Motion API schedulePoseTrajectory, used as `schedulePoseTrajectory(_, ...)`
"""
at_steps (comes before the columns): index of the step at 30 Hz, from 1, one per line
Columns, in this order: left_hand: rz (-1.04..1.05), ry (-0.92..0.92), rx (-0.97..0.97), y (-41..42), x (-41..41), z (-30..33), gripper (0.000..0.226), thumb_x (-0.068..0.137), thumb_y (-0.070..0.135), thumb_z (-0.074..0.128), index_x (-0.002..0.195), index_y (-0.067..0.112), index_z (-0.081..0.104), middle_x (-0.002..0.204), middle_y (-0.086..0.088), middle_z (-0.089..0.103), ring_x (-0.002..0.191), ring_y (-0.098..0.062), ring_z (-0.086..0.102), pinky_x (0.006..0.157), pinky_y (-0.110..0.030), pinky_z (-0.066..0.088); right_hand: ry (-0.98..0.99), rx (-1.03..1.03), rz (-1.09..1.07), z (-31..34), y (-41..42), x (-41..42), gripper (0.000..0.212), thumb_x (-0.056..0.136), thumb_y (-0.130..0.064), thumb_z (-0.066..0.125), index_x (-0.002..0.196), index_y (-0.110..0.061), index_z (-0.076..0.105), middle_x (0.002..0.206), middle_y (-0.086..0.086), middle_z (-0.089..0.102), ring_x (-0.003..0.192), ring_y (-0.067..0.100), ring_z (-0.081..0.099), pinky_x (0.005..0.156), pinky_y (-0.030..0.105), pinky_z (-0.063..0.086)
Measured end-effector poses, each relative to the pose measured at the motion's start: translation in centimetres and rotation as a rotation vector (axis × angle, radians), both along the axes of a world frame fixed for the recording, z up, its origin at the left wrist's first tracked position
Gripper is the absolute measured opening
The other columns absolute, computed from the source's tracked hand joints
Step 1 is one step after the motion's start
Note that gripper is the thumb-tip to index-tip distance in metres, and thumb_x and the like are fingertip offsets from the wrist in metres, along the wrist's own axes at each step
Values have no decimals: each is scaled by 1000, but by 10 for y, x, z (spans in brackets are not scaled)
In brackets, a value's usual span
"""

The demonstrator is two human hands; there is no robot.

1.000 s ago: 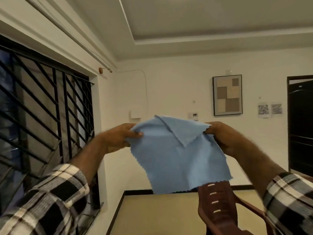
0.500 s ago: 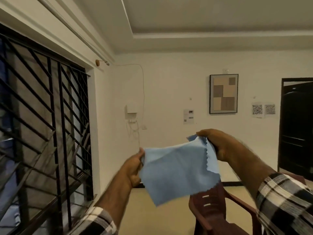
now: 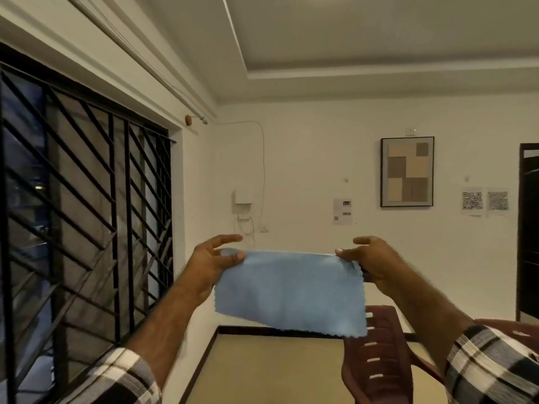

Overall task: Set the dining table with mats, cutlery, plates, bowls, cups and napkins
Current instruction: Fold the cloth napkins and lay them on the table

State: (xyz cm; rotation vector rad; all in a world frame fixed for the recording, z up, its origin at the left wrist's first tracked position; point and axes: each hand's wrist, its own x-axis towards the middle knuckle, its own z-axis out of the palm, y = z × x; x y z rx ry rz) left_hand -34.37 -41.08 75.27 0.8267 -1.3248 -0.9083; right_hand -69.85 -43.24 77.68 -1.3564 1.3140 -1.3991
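napkin (image 3: pixel 290 293) folded, held in mid-air | left hand (image 3: pixel 211 259) pinches its left top corner, right hand (image 3: pixel 370 259) its right | worktop out of view; progress unclear, napkin not yet laid

A tan floor (image 3: pixel 271 371) with a dark skirting strip along the base of the white walls fills the lower middle of the view. A dark red plastic chair (image 3: pixel 376 363) with a slotted back stands on it at the right; its legs are out of view, cut off below the frame.
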Motion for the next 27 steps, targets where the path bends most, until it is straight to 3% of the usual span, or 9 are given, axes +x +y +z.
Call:
schedulePoseTrajectory(2, 108, -103, -52, 0, 8, 25, 55, 57, 33, 101, 103, 10, 81, 91, -9, 81, 83, -27, 74, 64, -30, 63, 34, -53, -15, 2, -2, 4, 45, 83, -16, 90, 120, -13, 64, 111, 15, 72, 97, 31, 70, 68, 37, 60)
schedulePoseTrajectory(5, 162, -194, -70, -3, 21, 51, 47, 63, 25, 93, 106, 9, 80, 86, -4, 80, 77, -19, 74, 64, -28, 63, -27, -145, 81, 9, -4, 3, 14, 92, -6, 78, 106, -7, 76, 110, 20, 74, 90, 30, 72, 69, 36, 59)
schedulePoseTrajectory(8, 157, -255, -65, -5, 31, 67, 46, 71, 20, 91, 114, 11, 76, 96, -13, 81, 82, -23, 76, 68, -32, 64, -39, -187, 170, 18, -4, -1, 30, 87, 9, 77, 113, -6, 75, 117, 17, 69, 104, 34, 70, 83, 39, 63)
schedulePoseTrajectory(10, 208, -324, -84, -6, 34, 74, 32, 81, 14, 89, 111, 11, 76, 97, -13, 82, 84, -24, 77, 74, -36, 65, 67, -232, 175, 22, -3, -3, 36, 79, 9, 84, 111, -6, 75, 107, 15, 71, 98, 31, 70, 87, 38, 64)
schedulePoseTrajectory(14, 228, -412, -127, -5, 39, 82, 24, 84, 18, 88, 103, 6, 78, 91, -11, 82, 86, -27, 79, 75, -38, 67, 252, -345, 134, 29, -3, -11, 7, 90, -15, 82, 96, -12, 81, 91, 11, 78, 83, 23, 71, 77, 32, 62)
schedulePoseTrajectory(17, 222, -426, -146, -5, 39, 84, 31, 80, 30, 88, 98, 6, 80, 89, -13, 81, 82, -26, 78, 72, -34, 66, 297, -379, 105, 36, -1, -21, 18, 96, -31, 75, 93, -14, 82, 86, 10, 76, 77, 19, 63, 70, 33, 55)
schedulePoseTrajectory(20, 279, -471, -173, -7, 38, 85, 20, 85, 35, 87, 92, 16, 82, 88, -9, 79, 80, -16, 70, 76, -32, 61, 326, -349, 118, 38, 1, -31, 21, 100, -31, 70, 93, -15, 82, 89, 10, 75, 82, 20, 61, 71, 33, 53)
schedulePoseTrajectory(23, 192, -394, -153, -8, 33, 87, 27, 88, 33, 81, 98, 8, 78, 89, -6, 79, 86, -19, 71, 75, -30, 59, 431, -284, 111, 33, 0, -42, 22, 99, -32, 72, 90, -16, 83, 88, 8, 77, 84, 18, 63, 72, 33, 53)
schedulePoseTrajectory(27, 120, -380, -152, -9, 16, 93, 28, 89, 28, 83, 99, 3, 76, 86, -5, 79, 79, -15, 73, 71, -30, 61, 817, -102, 129, 18, -3, -49, 18, 94, -36, 78, 81, -24, 81, 76, -5, 75, 79, 13, 66, 72, 28, 51)
